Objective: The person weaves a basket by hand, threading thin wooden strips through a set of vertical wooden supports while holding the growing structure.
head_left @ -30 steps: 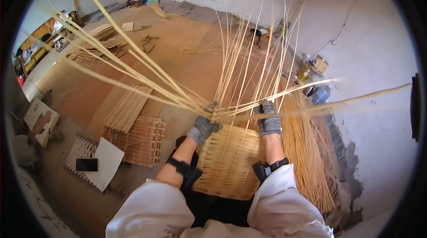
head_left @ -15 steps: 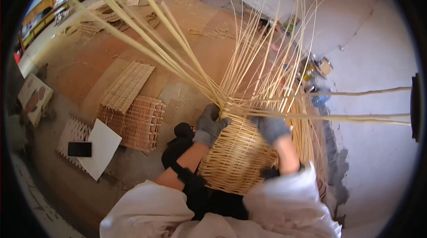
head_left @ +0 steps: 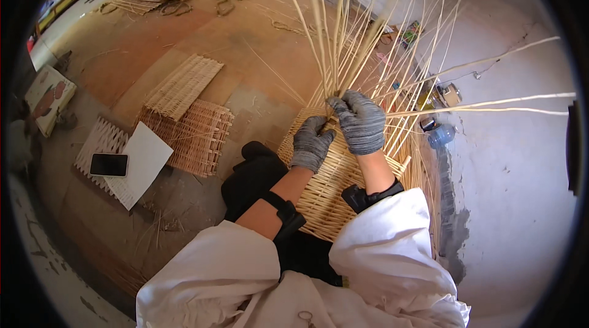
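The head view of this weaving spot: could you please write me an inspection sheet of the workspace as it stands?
Surface: bare, dusty brown floor.
Job's things: half-woven pale wicker basket in front of the person; its long loose cane stakes fan upward.
Clutter: flat woven wicker panels, black phone on a white sheet, blue plastic bottle by the wall.
Grippers: left hand in a grey knit glove rests on the basket rim; right hand, gloved alike, has its fingers closed around the stakes.
Cables: nothing seen.
Surroundings: cracked whitish wall at right; more cane bundles far off.
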A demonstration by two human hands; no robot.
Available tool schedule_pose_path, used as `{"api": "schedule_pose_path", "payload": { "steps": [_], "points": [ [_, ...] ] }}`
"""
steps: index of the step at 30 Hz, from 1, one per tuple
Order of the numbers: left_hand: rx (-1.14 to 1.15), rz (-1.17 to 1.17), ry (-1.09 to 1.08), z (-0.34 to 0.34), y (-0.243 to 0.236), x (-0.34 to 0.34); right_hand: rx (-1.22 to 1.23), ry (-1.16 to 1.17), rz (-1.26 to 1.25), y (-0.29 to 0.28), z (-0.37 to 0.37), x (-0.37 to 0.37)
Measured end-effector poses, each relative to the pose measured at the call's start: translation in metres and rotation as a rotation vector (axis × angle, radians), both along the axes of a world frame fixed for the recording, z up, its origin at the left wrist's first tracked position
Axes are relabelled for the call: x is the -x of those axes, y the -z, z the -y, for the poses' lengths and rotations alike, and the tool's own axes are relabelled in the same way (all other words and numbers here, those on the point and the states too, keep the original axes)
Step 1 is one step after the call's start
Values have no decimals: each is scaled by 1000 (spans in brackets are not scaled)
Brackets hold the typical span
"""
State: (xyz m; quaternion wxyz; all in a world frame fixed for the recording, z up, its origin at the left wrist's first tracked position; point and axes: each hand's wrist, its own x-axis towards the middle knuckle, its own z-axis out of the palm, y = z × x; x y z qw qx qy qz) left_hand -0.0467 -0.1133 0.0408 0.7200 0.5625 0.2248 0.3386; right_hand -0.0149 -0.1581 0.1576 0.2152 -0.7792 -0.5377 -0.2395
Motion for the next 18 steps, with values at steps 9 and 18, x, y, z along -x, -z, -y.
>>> {"api": "schedule_pose_path", "payload": {
  "steps": [9, 18],
  "points": [
    [-51, 82, -57, 2, 2, -2, -346, -258, 182, -5, 57, 31],
    [-113, 52, -79, 5, 1, -10, -1114, 105, -1563, 78, 103, -66]
  ]
}}
